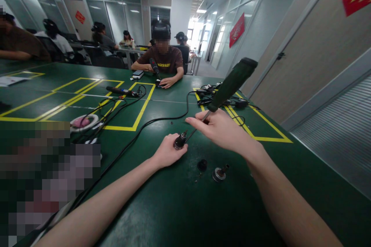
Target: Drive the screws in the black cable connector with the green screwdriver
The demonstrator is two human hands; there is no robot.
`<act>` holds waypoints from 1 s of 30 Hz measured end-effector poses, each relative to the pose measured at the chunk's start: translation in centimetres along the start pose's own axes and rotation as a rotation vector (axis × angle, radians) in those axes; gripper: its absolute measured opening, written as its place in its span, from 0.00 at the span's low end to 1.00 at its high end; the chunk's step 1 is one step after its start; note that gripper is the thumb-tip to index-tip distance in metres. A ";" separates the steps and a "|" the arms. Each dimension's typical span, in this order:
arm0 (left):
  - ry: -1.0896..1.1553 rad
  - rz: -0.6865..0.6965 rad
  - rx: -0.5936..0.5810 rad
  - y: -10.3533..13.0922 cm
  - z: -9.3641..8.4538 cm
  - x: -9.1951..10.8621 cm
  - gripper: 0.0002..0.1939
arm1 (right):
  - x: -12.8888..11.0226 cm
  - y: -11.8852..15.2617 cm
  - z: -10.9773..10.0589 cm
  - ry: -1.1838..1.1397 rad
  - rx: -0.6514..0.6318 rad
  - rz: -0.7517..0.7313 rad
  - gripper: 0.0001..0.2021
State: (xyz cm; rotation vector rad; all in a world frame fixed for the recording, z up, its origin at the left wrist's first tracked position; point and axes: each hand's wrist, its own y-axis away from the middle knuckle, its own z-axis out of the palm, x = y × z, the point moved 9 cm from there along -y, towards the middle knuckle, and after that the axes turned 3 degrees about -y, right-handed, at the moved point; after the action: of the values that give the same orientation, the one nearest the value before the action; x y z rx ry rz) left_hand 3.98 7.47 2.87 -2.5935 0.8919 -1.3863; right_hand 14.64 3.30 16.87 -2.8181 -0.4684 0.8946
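Note:
My left hand (169, 150) is wrapped round a dark cylindrical part (180, 141) with a thin metal tip pointing up. Above and to its right, my right hand (214, 127) pinches the metal shaft of a screwdriver, whose thick dark green handle (233, 83) slants up to the right. The shaft's lower end reaches down beside the cylindrical part; whether it touches is hidden at the left fingers. On the green table (162, 208), a small black round piece (202, 164) and a metal piece with a stub (219, 174) lie below my right hand, with tiny bits near them.
Black cables (127, 144) cross the table on the left. A bundle of black cords and adapters (240, 103) lies at the right back. A dark tool (118, 91) rests at the left back. Across the table, a person (171, 60) holds a power tool (154, 66).

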 end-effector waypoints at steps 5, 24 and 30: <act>-0.010 -0.008 -0.003 0.0 0.0 0.0 0.12 | 0.1 0.1 0.2 -0.034 -0.058 0.014 0.20; 0.018 -0.032 -0.009 0.0 0.1 -0.3 0.11 | -0.5 0.2 -0.1 0.090 -0.027 0.014 0.21; 0.036 -0.034 -0.010 0.0 0.3 -0.5 0.11 | -0.3 0.1 -0.3 0.103 0.003 0.008 0.23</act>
State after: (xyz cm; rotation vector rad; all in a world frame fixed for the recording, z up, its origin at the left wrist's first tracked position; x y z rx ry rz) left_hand 4.00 7.65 2.37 -2.6114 0.8658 -1.4450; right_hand 14.55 3.11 17.26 -2.8480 -0.4412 0.7467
